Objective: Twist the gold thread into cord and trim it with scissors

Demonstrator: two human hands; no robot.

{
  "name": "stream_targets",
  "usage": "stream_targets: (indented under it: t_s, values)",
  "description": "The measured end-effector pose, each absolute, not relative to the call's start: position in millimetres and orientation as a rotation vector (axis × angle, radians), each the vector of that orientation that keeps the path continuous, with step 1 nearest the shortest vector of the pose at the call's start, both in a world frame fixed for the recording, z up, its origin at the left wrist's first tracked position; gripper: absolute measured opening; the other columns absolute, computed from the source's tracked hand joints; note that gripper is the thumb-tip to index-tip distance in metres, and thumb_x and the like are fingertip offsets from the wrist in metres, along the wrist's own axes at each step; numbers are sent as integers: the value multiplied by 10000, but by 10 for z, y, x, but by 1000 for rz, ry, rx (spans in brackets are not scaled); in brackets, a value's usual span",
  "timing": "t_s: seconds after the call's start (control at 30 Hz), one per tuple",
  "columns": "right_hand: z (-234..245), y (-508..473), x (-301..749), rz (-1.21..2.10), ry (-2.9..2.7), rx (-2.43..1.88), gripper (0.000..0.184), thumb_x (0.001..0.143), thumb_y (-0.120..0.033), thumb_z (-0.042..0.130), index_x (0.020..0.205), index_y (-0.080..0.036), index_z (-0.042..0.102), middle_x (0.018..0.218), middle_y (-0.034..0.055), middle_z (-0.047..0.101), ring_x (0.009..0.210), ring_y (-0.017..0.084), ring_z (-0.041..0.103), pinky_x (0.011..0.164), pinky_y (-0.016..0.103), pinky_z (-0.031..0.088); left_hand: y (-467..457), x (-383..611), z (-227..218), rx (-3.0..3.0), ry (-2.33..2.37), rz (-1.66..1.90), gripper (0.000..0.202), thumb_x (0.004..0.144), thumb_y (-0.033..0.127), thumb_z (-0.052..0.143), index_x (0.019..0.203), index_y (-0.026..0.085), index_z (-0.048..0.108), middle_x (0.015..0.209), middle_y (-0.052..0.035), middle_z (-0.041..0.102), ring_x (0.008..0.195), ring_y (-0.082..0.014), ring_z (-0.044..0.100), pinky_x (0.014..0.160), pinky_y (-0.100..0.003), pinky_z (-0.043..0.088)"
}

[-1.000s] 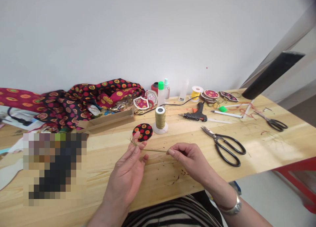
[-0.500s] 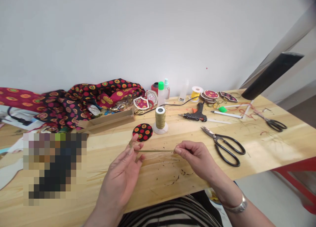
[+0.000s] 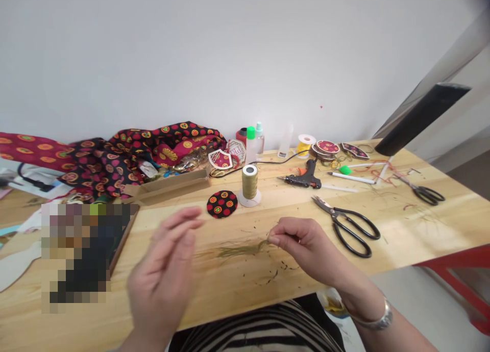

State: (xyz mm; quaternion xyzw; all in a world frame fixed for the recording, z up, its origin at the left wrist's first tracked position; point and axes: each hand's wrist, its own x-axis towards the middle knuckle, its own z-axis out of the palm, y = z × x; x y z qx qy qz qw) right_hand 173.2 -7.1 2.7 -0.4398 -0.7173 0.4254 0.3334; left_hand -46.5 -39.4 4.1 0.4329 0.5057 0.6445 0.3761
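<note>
My right hand (image 3: pixel 302 245) pinches one end of an olive-gold bundle of thread (image 3: pixel 241 250) between thumb and fingers. The loose strands trail to the left, low over the wooden table, and blur at their far end. To the left, my left hand (image 3: pixel 164 270) is open and smeared by motion, its fingers stretched out and apart from the thread. Beyond the hands stands a spool of gold thread (image 3: pixel 250 183). A round black patterned fabric disc (image 3: pixel 222 204) lies beside it. Large black-handled scissors (image 3: pixel 346 224) rest to the right of my right hand.
A glue gun (image 3: pixel 304 176), a white pen (image 3: pixel 352 178) and smaller scissors (image 3: pixel 424 193) lie further right. At the back left are patterned cloth (image 3: pixel 141 143) and a cardboard tray (image 3: pixel 172 186). Bottles (image 3: pixel 251 145) stand by the wall. Dark scraps (image 3: pixel 273 276) dot the table front.
My left hand has let go of the thread and moved left. The thread, stretched taut between both hands before, now hangs as loose strands from my right hand, which stays nearly in place.
</note>
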Motion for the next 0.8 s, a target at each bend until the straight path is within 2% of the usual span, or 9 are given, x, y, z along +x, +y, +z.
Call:
stream_targets:
  t_s: [0.07, 0.17, 0.23, 0.47, 0.63, 0.8]
  values:
    - [74, -93, 1692, 1104, -1942, -1109, 177, 862, -209, 545, 730, -175, 657, 671, -4, 615, 617, 110, 533, 588, 218, 398, -401, -323, 58, 1488, 1278, 1472, 205, 818, 224, 599, 977, 248, 724, 1216, -49, 601, 1184, -285, 484, 1030, -375, 342]
    - [123, -122, 1638, 1060, -2044, -1074, 178, 867, -170, 536, 736, -175, 656, 686, -7, 620, 646, 109, 546, 621, 216, 399, -372, -182, 9, 1751, 1167, 1170, 452, 755, 197, 679, 1195, 280, 619, 1327, -63, 536, 1220, -283, 465, 1039, -387, 342]
    - [136, -130, 1618, 1051, -2082, -1050, 196, 875, -143, 517, 731, -176, 646, 694, -10, 621, 661, 111, 547, 633, 217, 397, -356, -144, -48, 1842, 1152, 1052, 556, 730, 194, 705, 1257, 300, 565, 1342, -60, 531, 1219, -275, 472, 1032, -376, 352]
    - [108, -100, 1608, 1090, -2086, -1041, 195, 863, -83, 501, 745, -172, 628, 714, -18, 622, 669, 98, 554, 642, 199, 402, -379, -141, -172, 2035, 1172, 970, 477, 834, 138, 570, 1281, 299, 537, 1066, -48, 704, 933, -202, 653, 814, -272, 493]
    - [78, -92, 1605, 1083, -2108, -1076, 202, 860, -90, 499, 774, -180, 658, 730, -10, 652, 680, 104, 578, 648, 202, 410, -374, -169, -241, 2224, 1149, 999, 455, 851, 55, 496, 1269, 231, 532, 1037, -71, 693, 929, -186, 645, 814, -260, 495]
    - [68, -95, 1593, 1092, -2196, -1138, 223, 870, -106, 483, 807, -181, 683, 777, 14, 680, 721, 122, 599, 678, 221, 421, -365, -230, -320, 2378, 1108, 798, 422, 836, -2, 427, 1204, 179, 525, 979, -72, 665, 875, -184, 621, 794, -305, 509]
